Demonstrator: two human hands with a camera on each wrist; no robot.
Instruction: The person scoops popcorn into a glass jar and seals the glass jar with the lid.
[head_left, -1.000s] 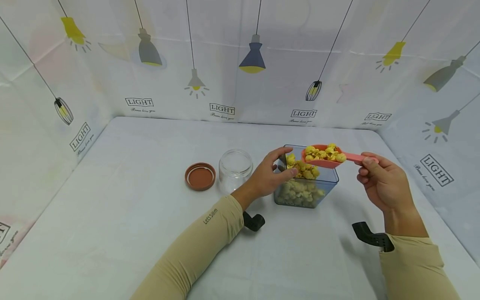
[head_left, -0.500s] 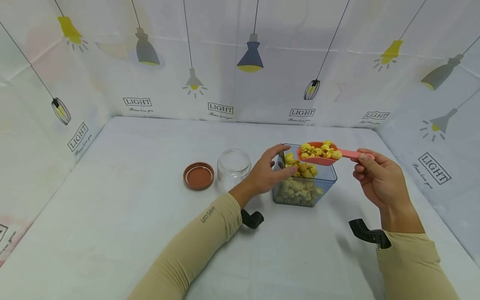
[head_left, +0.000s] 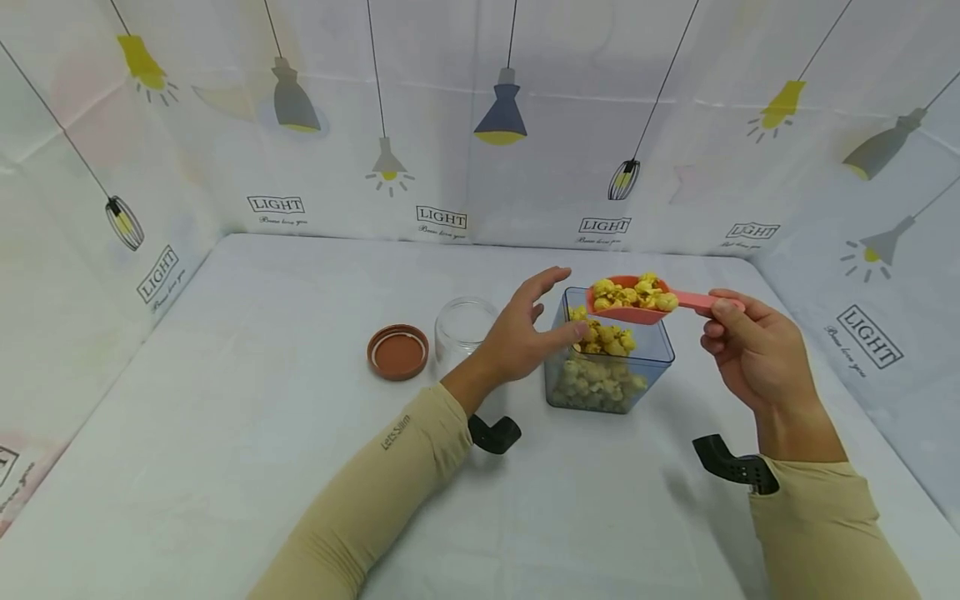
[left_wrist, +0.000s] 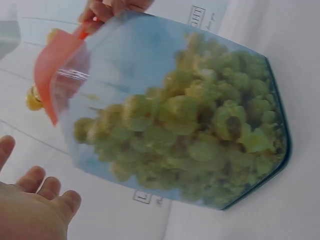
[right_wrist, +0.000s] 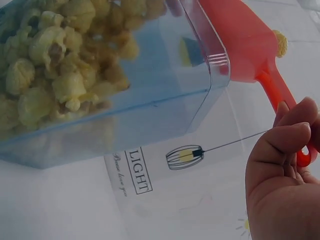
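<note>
My right hand (head_left: pixel 761 350) pinches the handle of a coral-red scoop (head_left: pixel 630 313) heaped with yellow popcorn (head_left: pixel 633 293). The scoop is level, above the far part of a clear bluish square container (head_left: pixel 652 358). Popcorn fills much of that container, piled higher toward its left side, as the left wrist view (left_wrist: pixel 200 120) also shows. My left hand (head_left: pixel 517 333) is spread at the container's left side, thumb near the rim and fingers raised; in the left wrist view, a gap shows between its fingers (left_wrist: pixel 37 180) and the container wall.
A clear jar (head_left: pixel 457 329) without a lid stands left of the container, partly behind my left forearm. Beside it lies a round brown lid (head_left: pixel 397 352), inner side up. Printed cloth walls (head_left: pixel 337 200) enclose the white tabletop (head_left: pixel 247 375) at the back and sides.
My left hand has let go of the container's rim and shifted slightly left. The loaded scoop has moved a little left and up in my right hand's grip.
</note>
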